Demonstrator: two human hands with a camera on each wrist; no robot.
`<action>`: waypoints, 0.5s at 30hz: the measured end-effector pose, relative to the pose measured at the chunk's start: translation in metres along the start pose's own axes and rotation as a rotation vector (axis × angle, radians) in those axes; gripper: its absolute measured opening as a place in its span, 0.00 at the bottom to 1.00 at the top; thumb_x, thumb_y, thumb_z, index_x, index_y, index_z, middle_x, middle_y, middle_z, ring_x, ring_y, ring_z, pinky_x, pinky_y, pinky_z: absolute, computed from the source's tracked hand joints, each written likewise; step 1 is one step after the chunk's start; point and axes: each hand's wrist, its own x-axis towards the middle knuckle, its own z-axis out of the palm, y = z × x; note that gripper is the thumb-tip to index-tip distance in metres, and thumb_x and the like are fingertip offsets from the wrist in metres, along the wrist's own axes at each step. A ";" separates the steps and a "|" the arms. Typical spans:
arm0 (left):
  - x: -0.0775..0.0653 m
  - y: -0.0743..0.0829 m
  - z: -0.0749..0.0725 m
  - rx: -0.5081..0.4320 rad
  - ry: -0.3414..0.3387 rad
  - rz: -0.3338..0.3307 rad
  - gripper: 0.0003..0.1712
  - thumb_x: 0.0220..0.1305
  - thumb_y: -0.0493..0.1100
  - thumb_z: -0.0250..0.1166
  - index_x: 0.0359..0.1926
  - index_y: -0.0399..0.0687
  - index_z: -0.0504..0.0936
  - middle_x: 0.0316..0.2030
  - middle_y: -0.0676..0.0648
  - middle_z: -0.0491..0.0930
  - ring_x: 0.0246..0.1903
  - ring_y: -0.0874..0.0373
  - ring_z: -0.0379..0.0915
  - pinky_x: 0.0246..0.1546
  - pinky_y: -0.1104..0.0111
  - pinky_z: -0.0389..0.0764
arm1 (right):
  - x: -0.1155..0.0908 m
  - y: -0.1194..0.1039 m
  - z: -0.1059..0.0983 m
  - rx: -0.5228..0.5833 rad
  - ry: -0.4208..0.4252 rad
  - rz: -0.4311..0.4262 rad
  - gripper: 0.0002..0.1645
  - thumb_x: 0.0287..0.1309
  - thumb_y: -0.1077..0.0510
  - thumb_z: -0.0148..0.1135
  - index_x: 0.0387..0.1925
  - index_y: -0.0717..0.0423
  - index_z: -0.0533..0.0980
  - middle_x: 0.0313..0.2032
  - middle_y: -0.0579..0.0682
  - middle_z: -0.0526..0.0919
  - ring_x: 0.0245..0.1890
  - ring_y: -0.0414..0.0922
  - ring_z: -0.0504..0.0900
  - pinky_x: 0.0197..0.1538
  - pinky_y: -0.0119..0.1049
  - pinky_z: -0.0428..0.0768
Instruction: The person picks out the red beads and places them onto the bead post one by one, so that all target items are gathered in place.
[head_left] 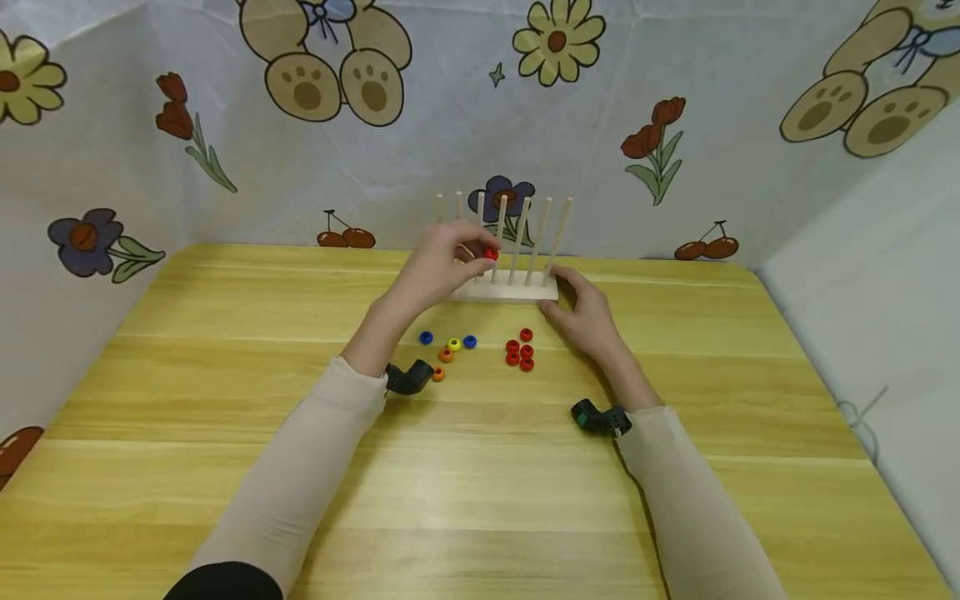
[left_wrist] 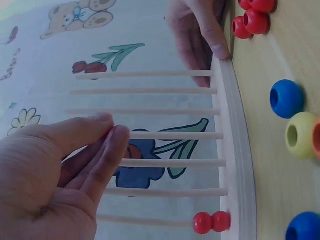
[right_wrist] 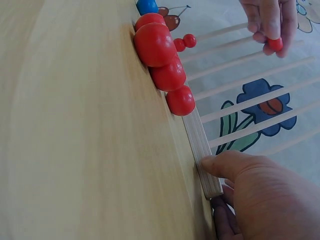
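Note:
My left hand (head_left: 431,265) pinches a red bead (head_left: 491,253) between thumb and fingertips, up among the pegs of a wooden peg rack (head_left: 510,292). From the right wrist view, the bead (right_wrist: 275,44) shows beside the upper part of the pegs; whether a peg passes into it, I cannot tell. Two red beads (left_wrist: 212,222) sit at the foot of the leftmost peg. My right hand (head_left: 587,318) grips the right end of the rack's base, thumb on the front and fingers behind.
Several loose red beads (head_left: 527,352) lie in front of the rack. Left of them are two blue beads (head_left: 469,342), a yellow bead (head_left: 453,344) and two orange beads (head_left: 446,356). A printed cloth (head_left: 435,158) hangs behind the wooden table (head_left: 480,500).

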 end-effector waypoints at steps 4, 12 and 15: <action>0.001 0.004 -0.005 -0.009 0.151 0.061 0.12 0.69 0.38 0.72 0.52 0.42 0.89 0.47 0.45 0.87 0.41 0.55 0.84 0.46 0.65 0.86 | 0.000 0.000 -0.002 -0.001 0.001 0.000 0.38 0.70 0.59 0.67 0.76 0.62 0.66 0.74 0.62 0.70 0.78 0.58 0.66 0.80 0.52 0.61; 0.005 0.001 -0.013 -0.029 0.645 0.285 0.12 0.68 0.36 0.73 0.51 0.39 0.90 0.43 0.41 0.87 0.36 0.53 0.83 0.40 0.73 0.82 | 0.001 0.000 0.001 0.018 0.003 0.002 0.38 0.70 0.58 0.68 0.76 0.61 0.67 0.74 0.62 0.71 0.77 0.57 0.67 0.80 0.51 0.62; 0.005 0.000 -0.015 -0.029 0.720 0.244 0.11 0.68 0.36 0.72 0.51 0.39 0.90 0.43 0.42 0.87 0.36 0.53 0.82 0.41 0.73 0.82 | 0.001 0.001 0.001 0.021 0.003 0.008 0.37 0.70 0.58 0.68 0.76 0.61 0.67 0.74 0.62 0.71 0.77 0.57 0.67 0.80 0.51 0.62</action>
